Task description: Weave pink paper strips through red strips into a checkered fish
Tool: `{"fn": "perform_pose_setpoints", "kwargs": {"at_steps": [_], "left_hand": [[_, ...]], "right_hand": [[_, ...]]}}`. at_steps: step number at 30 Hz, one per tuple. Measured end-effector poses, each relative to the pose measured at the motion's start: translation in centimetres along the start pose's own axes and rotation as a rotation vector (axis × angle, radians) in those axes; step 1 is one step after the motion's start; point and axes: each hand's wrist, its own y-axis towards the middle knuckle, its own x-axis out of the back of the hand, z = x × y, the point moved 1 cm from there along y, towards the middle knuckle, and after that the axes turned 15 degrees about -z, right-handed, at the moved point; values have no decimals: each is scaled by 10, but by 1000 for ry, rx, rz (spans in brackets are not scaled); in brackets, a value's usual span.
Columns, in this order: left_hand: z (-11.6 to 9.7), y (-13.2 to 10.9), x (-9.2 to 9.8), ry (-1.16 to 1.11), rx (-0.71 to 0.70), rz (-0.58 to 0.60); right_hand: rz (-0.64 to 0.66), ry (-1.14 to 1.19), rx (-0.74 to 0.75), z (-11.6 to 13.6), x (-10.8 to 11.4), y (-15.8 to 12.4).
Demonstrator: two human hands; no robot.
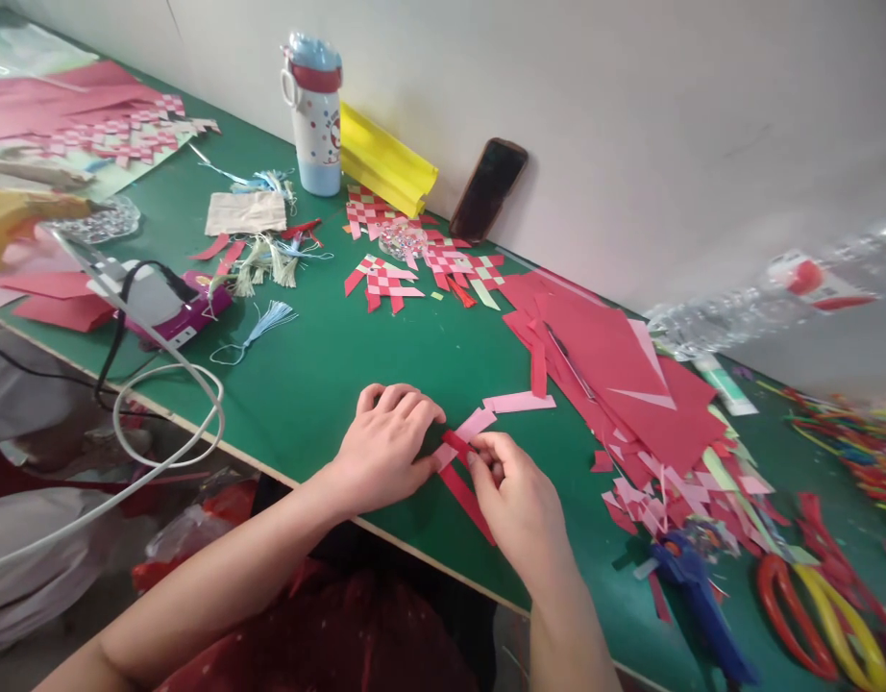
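Red and pink paper strips (478, 423) lie crossed over each other on the green table in front of me. My right hand (519, 500) pinches the red strip between thumb and fingers where it passes over the pink one. Curled on the tabletop to the left, my left hand (389, 447) has its thumb against the lower end of the pink strip; its fingertips are partly hidden. A red strip end (466, 502) runs down beneath my right hand. Just beyond, a loose pink strip (519, 402) touches an upright red one (538, 368).
Red paper sheets (623, 365) and cut scraps (666, 495) lie to the right, near a blue-handled tool (702, 601) and scissors (832, 615). Woven paper pieces (389, 281), a phone (490, 189) and a drinking bottle (317, 125) stand behind. A white cable (216, 404) loops at left.
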Motion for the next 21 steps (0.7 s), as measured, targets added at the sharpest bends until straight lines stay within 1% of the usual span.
{"fn": "perform_pose_setpoints", "kwargs": {"at_steps": [3,8,11,16,18,21], "left_hand": [[0,0,0,10,-16,-1],[0,-1,-1,19,-39,2],[0,-1,-1,23,-56,5],[-1,0,1,16,-45,1],[-1,0,2,13,-38,9],[0,0,2,17,-50,25]], "right_hand": [[14,12,-26,0,3,-3],[108,31,-61,7,8,-7],[138,19,-49,7,8,-5],[13,-8,82,1,3,2],[-4,-10,125,1,1,3],[4,9,179,3,0,1]]}}
